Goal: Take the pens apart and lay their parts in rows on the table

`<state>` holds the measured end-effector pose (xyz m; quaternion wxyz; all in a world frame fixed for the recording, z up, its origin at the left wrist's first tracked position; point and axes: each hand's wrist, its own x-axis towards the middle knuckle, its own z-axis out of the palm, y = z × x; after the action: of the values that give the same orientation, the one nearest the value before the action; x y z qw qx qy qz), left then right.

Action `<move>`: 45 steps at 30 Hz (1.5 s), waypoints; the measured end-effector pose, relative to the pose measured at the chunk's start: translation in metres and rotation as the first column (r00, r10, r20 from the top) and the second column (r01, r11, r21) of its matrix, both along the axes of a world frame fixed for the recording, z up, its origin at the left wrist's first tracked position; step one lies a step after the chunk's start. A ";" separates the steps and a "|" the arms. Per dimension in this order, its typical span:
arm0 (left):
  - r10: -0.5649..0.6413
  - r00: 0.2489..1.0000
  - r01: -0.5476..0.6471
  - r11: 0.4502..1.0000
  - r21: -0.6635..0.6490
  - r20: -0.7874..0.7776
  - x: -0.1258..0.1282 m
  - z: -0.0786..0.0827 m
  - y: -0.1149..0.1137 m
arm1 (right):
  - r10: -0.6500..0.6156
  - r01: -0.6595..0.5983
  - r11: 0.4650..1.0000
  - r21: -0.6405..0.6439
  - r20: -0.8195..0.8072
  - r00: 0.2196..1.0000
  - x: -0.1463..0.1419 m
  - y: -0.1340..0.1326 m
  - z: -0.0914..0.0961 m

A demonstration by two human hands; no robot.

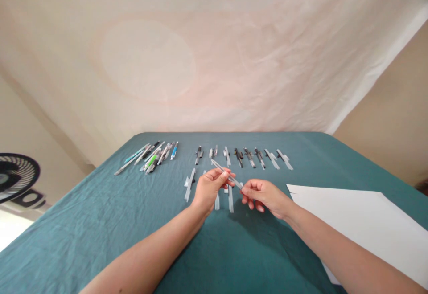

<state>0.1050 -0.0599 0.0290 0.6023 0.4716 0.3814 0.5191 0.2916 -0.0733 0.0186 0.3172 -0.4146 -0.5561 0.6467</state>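
Both hands pinch one clear pen barrel [227, 174] over the teal table [100, 222]: left hand [210, 189] closed on its middle, right hand [264, 194] closed on the near end, probably to steady and twist it. Barrels [189, 185] lie beneath; a row of pens [249, 157] at 12 o'clock, a loose pile [150, 156] at 10, white paper [361, 222] at 3.

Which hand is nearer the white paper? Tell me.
Right. The right hand sits just left of the white paper, pinching one end of a clear pen. The left hand holds the pen's other end, farther from the sheet.
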 end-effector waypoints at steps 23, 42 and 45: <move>0.099 0.991 -0.094 0.994 -0.051 0.091 -0.007 -0.004 0.009 | 0.018 -0.041 0.987 0.154 0.146 0.989 0.000 -0.004 0.000; 0.231 0.958 -0.216 0.971 -0.106 0.168 -0.031 0.000 0.027 | -0.032 -0.230 0.941 0.247 0.745 0.666 0.064 0.009 0.026; 0.156 0.978 -0.146 0.986 -0.083 0.135 -0.025 -0.002 0.022 | -0.028 -0.314 0.914 0.258 0.811 0.584 0.048 0.001 0.015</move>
<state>0.0797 -0.0374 0.0268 0.6033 0.3810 0.3913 0.5811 0.3395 -0.0725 0.0336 0.0521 -0.5444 -0.7831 0.2961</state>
